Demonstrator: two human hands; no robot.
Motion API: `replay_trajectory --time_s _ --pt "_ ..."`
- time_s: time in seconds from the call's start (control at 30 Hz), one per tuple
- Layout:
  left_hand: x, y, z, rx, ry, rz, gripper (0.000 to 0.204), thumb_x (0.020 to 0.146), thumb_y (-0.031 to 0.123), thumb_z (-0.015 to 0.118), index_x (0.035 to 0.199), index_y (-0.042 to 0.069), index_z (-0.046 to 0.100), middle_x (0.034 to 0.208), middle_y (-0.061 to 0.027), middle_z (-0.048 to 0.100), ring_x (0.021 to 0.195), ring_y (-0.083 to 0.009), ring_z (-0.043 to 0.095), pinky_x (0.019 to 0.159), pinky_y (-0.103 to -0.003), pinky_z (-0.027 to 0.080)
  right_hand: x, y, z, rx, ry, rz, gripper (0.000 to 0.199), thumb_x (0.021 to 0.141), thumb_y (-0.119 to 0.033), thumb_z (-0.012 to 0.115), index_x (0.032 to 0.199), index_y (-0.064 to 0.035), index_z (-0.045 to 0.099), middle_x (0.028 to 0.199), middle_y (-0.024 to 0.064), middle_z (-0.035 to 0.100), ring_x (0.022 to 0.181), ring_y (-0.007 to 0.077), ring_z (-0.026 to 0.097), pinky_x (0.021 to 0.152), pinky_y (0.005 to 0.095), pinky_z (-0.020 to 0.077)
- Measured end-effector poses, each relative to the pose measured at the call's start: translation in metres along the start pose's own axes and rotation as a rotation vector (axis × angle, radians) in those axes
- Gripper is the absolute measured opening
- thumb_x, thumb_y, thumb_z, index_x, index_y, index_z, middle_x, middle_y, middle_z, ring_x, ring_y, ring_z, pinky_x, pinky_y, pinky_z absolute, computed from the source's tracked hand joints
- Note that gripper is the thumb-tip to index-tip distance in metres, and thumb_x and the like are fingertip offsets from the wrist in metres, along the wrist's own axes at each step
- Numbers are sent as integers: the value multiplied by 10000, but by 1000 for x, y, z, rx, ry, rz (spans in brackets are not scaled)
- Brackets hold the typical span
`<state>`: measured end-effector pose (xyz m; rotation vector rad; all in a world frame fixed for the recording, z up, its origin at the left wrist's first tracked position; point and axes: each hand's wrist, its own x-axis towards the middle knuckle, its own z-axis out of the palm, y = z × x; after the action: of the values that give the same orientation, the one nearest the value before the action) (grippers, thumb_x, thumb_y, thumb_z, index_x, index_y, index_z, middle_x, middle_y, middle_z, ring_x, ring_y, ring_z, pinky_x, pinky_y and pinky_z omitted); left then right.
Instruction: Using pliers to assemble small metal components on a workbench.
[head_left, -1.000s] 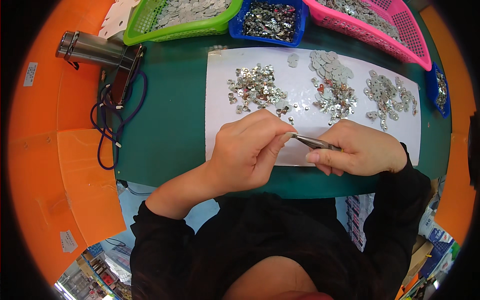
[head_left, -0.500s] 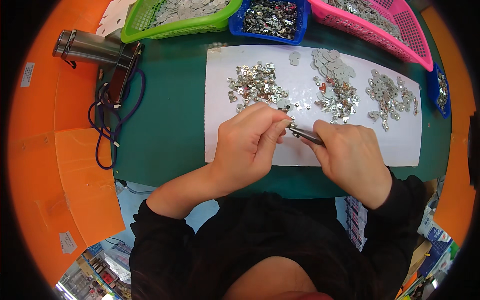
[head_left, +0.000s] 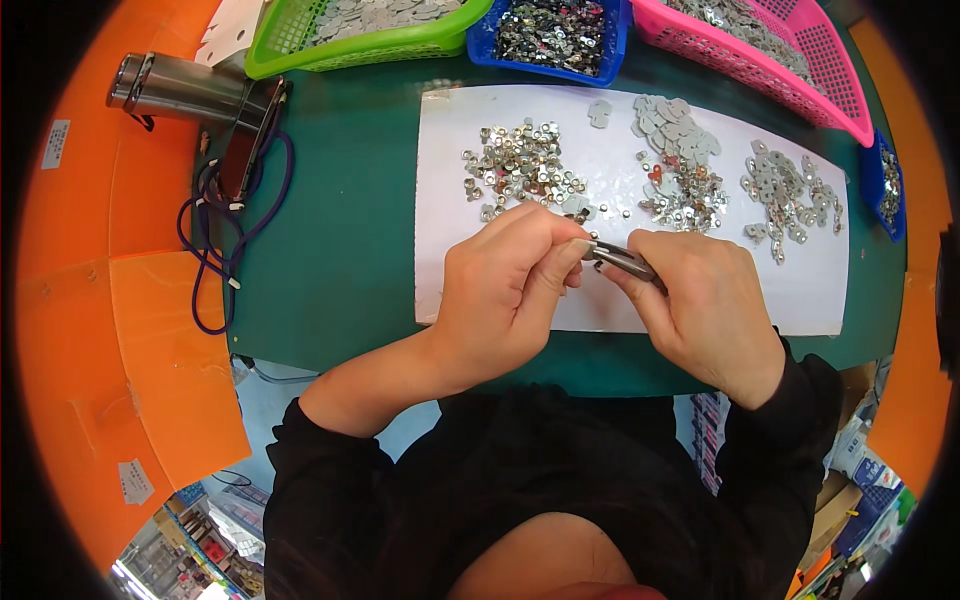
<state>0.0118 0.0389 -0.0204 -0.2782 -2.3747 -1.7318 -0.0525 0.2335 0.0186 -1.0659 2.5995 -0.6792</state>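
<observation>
My left hand (head_left: 505,290) is closed in a pinch, thumb against forefinger, on a small metal piece that the fingertips mostly hide. In my right hand (head_left: 705,305) is a pair of pliers (head_left: 628,264), its jaws reaching to the left fingertips at the piece. Both hands are over the near part of a white sheet (head_left: 440,150). Beyond the left hand lies a heap of small shiny metal parts (head_left: 525,165). Past the right hand are flat grey plates (head_left: 672,130) with more shiny parts (head_left: 688,200) in front. Another heap of metal pieces (head_left: 785,190) lies farther right.
Along the back stand a green basket (head_left: 370,55), a blue tray (head_left: 545,70) and a pink basket (head_left: 780,85), all holding metal pieces. A smaller blue tray (head_left: 893,215) sits at far right. A steel flask (head_left: 185,88) and dark cord (head_left: 290,165) lie left on the green table (head_left: 330,250).
The pliers' jaws have moved closer onto the piece at my left fingertips, and the right hand has turned slightly. The whole view has shifted a little.
</observation>
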Motion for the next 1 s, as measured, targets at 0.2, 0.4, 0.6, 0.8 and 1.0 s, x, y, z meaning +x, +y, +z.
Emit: replay_trajectory --time_s 0.2,0.4,0.6,0.8,1.0 --pt "-2 0 0 -8 19 -9 113 991 -6 507 943 -57 595 795 -89 608 660 -113 608 594 -227 494 1 -2 2 -73 74 -39 164 850 -154 669 809 -27 574 707 129 606 672 347 603 569 445 448" --pt "-4 0 8 -101 159 -45 43 933 1 604 908 -5 638 699 -55 594 597 -130 576 536 -252 457 3 -4 1 -137 92 -51 164 839 -152 672 814 -34 561 707 122 604 672 339 598 562 446 443" --pt "-3 0 7 -68 168 -35 53 936 -5 597 898 -8 635 698 -54 592 599 -120 576 537 -242 457 5 -4 1 -118 101 -78 164 837 -153 671 813 -39 556 701 124 594 675 339 590 559 447 437" --pt "-3 0 9 -102 191 -42 66 942 -17 580 900 -15 631 714 -54 590 601 -114 581 535 -236 454 5 -2 4 -140 93 -67 154 828 -152 673 850 -49 561 709 126 593 686 336 595 571 448 448" --pt "-5 0 10 -127 207 -50 73 950 -16 569 913 -32 630 738 -67 596 614 -118 600 547 -240 477 6 0 7 -132 64 -69 146 826 -136 668 879 -53 561 704 132 598 681 340 602 579 447 462"
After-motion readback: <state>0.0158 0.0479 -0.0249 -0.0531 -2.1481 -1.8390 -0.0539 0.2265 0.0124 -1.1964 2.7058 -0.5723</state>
